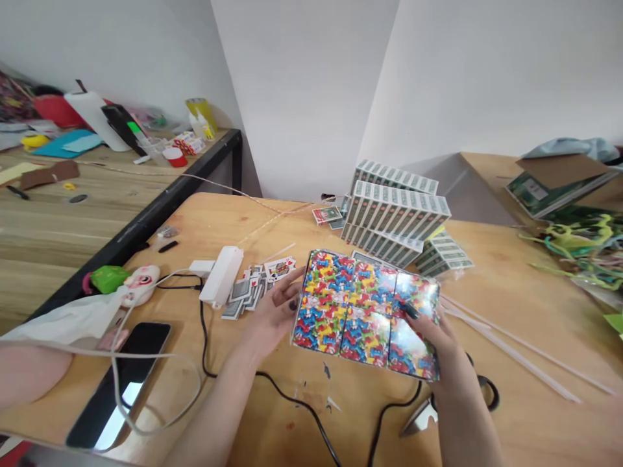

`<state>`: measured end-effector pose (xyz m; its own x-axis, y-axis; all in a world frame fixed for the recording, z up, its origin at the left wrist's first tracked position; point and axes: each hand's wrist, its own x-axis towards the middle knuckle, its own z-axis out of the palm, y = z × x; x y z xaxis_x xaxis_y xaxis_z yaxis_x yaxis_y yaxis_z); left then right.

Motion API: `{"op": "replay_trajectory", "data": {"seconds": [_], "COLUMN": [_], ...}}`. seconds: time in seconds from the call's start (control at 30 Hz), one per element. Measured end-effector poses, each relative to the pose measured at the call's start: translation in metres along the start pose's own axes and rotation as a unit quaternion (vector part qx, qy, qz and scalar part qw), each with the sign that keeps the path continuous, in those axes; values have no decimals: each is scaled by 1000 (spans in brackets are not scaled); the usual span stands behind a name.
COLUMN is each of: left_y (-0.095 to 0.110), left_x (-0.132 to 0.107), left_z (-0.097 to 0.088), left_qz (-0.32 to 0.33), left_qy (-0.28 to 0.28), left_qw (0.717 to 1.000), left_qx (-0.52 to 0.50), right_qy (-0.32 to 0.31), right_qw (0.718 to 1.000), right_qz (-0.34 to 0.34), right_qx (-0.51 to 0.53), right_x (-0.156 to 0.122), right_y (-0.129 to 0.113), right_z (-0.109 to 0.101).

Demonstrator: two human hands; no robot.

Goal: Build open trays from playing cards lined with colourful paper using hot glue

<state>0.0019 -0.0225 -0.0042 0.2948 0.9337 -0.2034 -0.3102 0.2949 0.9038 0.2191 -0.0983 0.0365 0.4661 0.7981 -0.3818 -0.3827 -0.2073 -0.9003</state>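
Keeping the colourful block [367, 316] level is advised: it is pinched by the right hand [445, 347] and edge-supported by the left hand [272, 318], whose closure cannot be told.

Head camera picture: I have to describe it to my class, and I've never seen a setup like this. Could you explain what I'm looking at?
There is no machine here, just a person's two bare hands. The single picture comes from a camera worn on their head, looking forward and down.

The right hand holds one end of a shiny, brightly patterned block, thumb on top; its face shows six panels. The left hand is at the opposite edge, some fingers partly hidden.

On the wooden table, small boxes stand stacked beyond the block. Loose playing cards and a phone lie to the left; long pale strips lie to the right.
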Motion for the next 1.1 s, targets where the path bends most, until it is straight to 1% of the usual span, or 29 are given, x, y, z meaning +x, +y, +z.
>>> {"op": "replay_trajectory", "data": {"seconds": [0.1,0.23,0.3,0.37,0.5,0.57,0.67,0.73,0.87,1.1], "left_y": [-13,-27,-27,-22,-11,-10,-15,-19,-23,-27], "left_x": [-9,-27,-34,-37,-37,-36,-35,-35,-33,-34], "left_z": [5,8,6,4,1,-1,-6,-10,-15,-18], "left_qz": [-28,-24,-23,-22,-29,-42,-74,-89,-98,-96], "left_qy": [9,50,57,55,29,30,62,71,48,51], "left_qw": [1000,993,987,981,974,978,992,993,994,993], "left_qx": [6,106,150,183,224,200,79,21,23,51], "right_qy": [15,22,19,16,29,31,20,17,23,20], "right_qw": [1000,999,999,999,999,998,997,998,998,998], "right_qz": [7,30,33,28,-4,-18,-24,-23,-7,-1], "right_qx": [-16,-30,-27,-29,-43,-55,-65,-62,-63,-59], "right_x": [-2,-5,-6,-5,0,4,6,6,5,2], "right_y": [-3,-1,1,4,11,15,18,17,15,13], "right_z": [-5,-11,-11,-11,-11,-11,-11,-10,-9,-9]}}
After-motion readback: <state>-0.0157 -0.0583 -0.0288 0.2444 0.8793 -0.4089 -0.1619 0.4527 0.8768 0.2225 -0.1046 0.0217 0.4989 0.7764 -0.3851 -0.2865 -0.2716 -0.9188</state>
